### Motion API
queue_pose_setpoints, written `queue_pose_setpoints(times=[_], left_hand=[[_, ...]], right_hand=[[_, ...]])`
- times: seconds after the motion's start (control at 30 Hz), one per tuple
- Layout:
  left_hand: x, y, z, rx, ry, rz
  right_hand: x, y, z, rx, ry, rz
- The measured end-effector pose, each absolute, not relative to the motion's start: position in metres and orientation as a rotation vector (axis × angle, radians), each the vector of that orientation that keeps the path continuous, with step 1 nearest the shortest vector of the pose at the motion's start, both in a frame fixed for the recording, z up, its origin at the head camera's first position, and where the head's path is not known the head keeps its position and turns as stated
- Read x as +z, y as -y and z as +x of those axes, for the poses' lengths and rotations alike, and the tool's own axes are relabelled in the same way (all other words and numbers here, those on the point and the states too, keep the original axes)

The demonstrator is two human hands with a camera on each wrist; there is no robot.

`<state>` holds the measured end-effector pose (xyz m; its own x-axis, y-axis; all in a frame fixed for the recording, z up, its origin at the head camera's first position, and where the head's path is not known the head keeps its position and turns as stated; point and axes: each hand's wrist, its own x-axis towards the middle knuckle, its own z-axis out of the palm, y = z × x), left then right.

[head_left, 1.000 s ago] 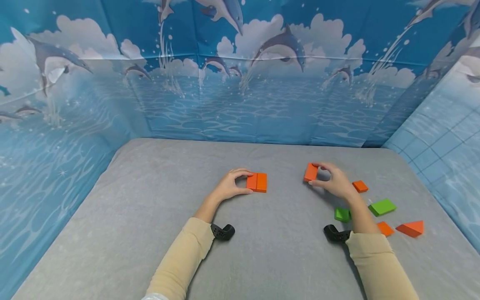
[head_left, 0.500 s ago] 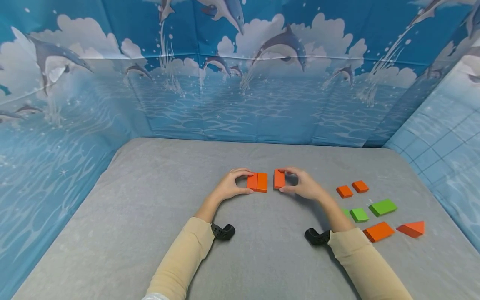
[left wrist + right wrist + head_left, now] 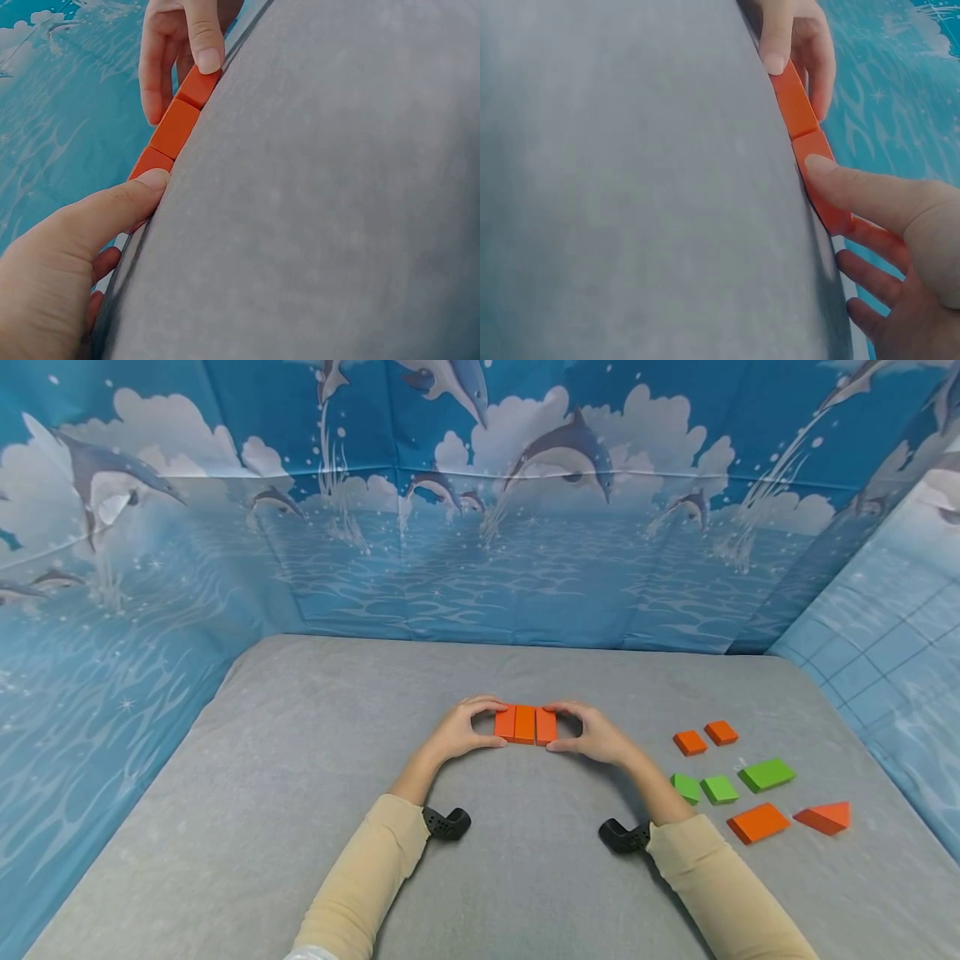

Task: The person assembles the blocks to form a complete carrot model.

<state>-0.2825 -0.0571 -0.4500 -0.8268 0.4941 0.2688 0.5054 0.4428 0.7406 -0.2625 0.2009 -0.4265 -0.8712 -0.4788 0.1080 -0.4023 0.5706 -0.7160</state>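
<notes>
Three orange blocks stand side by side in a short row on the grey surface. My left hand (image 3: pixel 456 732) pinches the left block (image 3: pixel 505 723) between thumb and fingers. At the other end, the right block (image 3: pixel 547 727) is held the same way by my right hand (image 3: pixel 602 737). Between them sits the middle block (image 3: pixel 524 725), which neither hand grips. In the head view a thin gap shows between the middle and right blocks. The right wrist view shows the right thumb lying on the near face of the right block (image 3: pixel 832 212).
Off to the right lie two small orange blocks (image 3: pixel 690 743), two small green blocks (image 3: pixel 720 790), a longer green block (image 3: pixel 767 774), a longer orange block (image 3: pixel 758 823) and a red-orange triangular block (image 3: pixel 823 817). A dolphin-print curtain (image 3: pixel 480 577) borders the grey surface (image 3: pixel 300 735).
My right hand has carried its orange block leftward from the right, up to the end of the row. My left hand has stayed on the left block.
</notes>
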Motion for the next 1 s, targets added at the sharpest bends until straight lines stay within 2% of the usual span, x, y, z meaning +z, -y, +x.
queue_pose_setpoints(times=[1.0], left_hand=[[-0.4515,0.0563,-0.2832,-1.407,2.616,-0.939]], right_hand=[[-0.4254,-0.1981,-0.2611,-1.188,-2.708,-0.725]])
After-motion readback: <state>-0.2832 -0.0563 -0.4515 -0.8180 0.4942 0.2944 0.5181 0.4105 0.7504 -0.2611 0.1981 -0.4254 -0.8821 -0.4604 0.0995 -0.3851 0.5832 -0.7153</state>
